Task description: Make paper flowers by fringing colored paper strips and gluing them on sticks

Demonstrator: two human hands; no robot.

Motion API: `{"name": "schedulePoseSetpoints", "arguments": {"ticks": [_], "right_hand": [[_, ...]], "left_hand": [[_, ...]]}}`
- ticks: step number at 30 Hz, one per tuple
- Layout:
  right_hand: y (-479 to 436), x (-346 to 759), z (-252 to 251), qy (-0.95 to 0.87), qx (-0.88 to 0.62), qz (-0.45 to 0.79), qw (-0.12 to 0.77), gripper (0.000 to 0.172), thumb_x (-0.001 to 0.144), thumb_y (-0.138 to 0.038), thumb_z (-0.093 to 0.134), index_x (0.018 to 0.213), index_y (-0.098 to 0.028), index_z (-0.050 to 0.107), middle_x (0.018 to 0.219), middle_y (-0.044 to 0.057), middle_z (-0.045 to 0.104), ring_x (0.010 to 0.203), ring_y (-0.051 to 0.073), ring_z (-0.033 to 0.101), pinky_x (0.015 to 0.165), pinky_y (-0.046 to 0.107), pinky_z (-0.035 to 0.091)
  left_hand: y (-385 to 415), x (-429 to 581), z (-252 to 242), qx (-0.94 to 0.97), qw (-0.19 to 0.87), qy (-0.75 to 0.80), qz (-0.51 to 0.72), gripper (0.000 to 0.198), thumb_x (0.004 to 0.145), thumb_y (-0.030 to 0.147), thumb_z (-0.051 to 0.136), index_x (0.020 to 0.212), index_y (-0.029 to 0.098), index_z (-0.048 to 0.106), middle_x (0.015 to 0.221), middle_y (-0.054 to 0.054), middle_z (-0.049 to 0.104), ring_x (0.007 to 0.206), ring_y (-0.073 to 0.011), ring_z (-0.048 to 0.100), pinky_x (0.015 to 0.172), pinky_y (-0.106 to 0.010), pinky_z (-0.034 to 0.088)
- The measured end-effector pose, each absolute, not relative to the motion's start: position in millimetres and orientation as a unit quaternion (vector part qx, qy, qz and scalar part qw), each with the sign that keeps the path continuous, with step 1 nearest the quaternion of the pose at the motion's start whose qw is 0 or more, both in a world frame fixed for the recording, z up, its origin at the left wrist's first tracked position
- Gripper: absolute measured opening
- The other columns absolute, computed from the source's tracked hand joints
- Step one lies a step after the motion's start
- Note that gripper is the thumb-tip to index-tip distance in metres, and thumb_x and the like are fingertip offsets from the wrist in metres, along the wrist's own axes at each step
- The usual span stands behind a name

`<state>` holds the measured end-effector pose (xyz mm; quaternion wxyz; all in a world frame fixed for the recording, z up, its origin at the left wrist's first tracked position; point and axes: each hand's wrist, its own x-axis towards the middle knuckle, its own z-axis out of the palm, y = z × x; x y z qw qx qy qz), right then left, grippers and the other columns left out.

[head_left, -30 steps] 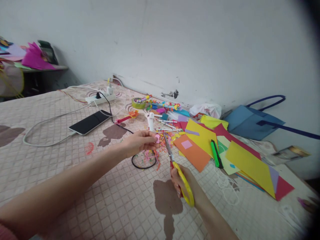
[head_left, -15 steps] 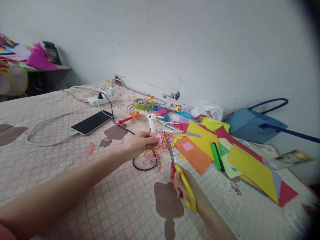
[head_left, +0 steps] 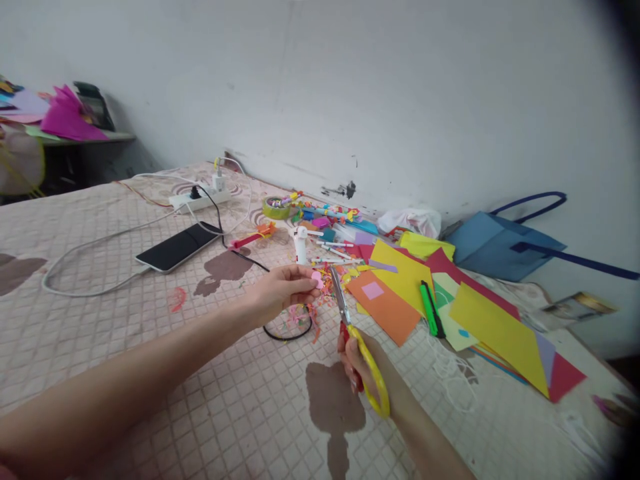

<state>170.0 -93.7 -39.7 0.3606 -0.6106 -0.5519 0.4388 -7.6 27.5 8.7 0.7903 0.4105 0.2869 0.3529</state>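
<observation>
Between the thumb and fingers of my left hand point(head_left: 286, 291) is a small pink piece of paper point(head_left: 317, 279) with a rounded outline. My right hand point(head_left: 366, 368) grips a pair of scissors point(head_left: 344, 303) by yellow and red handles, the blades pointing away from me. The blade tips lie just right of the pink paper, apart from it, and look nearly closed. Small colourful paper scraps point(head_left: 327, 291) are scattered beneath and beyond both hands. A white glue gun point(head_left: 300, 245) stands upright just behind my left hand.
Coloured paper sheets point(head_left: 395, 303) and a green box cutter point(head_left: 431, 310) lie to the right, near white string point(head_left: 455, 377). A phone point(head_left: 180, 247) charges at left by a power strip point(head_left: 200, 199). Behind are green tape point(head_left: 277, 207) and a blue bag point(head_left: 505, 247) against the wall.
The view has shifted slightly, so the whole scene sits a little further left. The pink paper has turned a little in my left fingers. The scissors stay in my right hand.
</observation>
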Motion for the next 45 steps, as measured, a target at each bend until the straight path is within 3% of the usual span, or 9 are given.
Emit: {"name": "schedulePoseSetpoints", "arguments": {"ticks": [18,23,26,29,34,45], "right_hand": [[-95,165,-34,-0.578,-0.620,0.398,0.351,0.051,0.077,-0.073,0.035,0.068,-0.023,0.035,0.045,-0.008,0.034,0.035,0.008,0.033,0.034,0.019,0.033],[-95,164,-30,-0.583,-0.624,0.383,0.352,0.052,0.077,-0.074,0.033,0.068,-0.022,0.035,0.045,-0.008,0.034,0.036,0.008,0.034,0.035,0.020,0.033],[-95,163,-28,-0.583,-0.628,0.384,0.344,0.053,0.077,-0.074,0.032,0.069,-0.022,0.037,0.047,-0.008,0.035,0.036,0.008,0.035,0.036,0.020,0.033],[-96,163,-26,-0.579,-0.628,0.396,0.338,0.055,0.076,-0.075,0.032,0.071,-0.021,0.039,0.047,-0.008,0.035,0.036,0.008,0.035,0.035,0.020,0.033],[-95,163,-25,-0.586,-0.625,0.388,0.341,0.054,0.076,-0.074,0.033,0.070,-0.021,0.039,0.047,-0.008,0.035,0.037,0.008,0.035,0.035,0.020,0.033],[-94,160,-18,-0.620,-0.636,0.330,0.320,0.043,0.081,-0.063,0.036,0.069,-0.021,0.040,0.052,-0.005,0.038,0.040,0.009,0.036,0.036,0.020,0.033]], "left_hand": [[24,-6,3,0.409,0.793,0.293,0.343,0.018,0.070,0.019,0.073,0.077,0.011,0.058,0.077,-0.007,0.069,0.070,-0.0130,0.067,0.065,-0.021,0.053],[23,-4,3,0.411,0.786,0.299,0.352,0.022,0.065,0.020,0.076,0.069,0.010,0.056,0.067,-0.003,0.066,0.056,-0.0059,0.060,0.057,-0.016,0.048],[23,-4,3,0.414,0.786,0.289,0.356,0.022,0.064,0.019,0.076,0.075,0.011,0.059,0.064,0.000,0.063,0.053,-0.0040,0.057,0.054,-0.014,0.045],[22,-5,4,0.416,0.794,0.277,0.347,0.022,0.067,0.019,0.075,0.081,0.012,0.059,0.067,0.000,0.064,0.056,-0.0050,0.058,0.057,-0.016,0.046],[22,-5,4,0.412,0.792,0.294,0.340,0.018,0.069,0.020,0.073,0.076,0.012,0.058,0.071,-0.004,0.068,0.063,-0.0098,0.064,0.063,-0.020,0.050],[18,-3,8,0.392,0.783,0.287,0.389,0.014,0.072,0.019,0.071,0.075,0.011,0.060,0.080,-0.007,0.071,0.073,-0.0112,0.066,0.075,-0.022,0.051]]}}
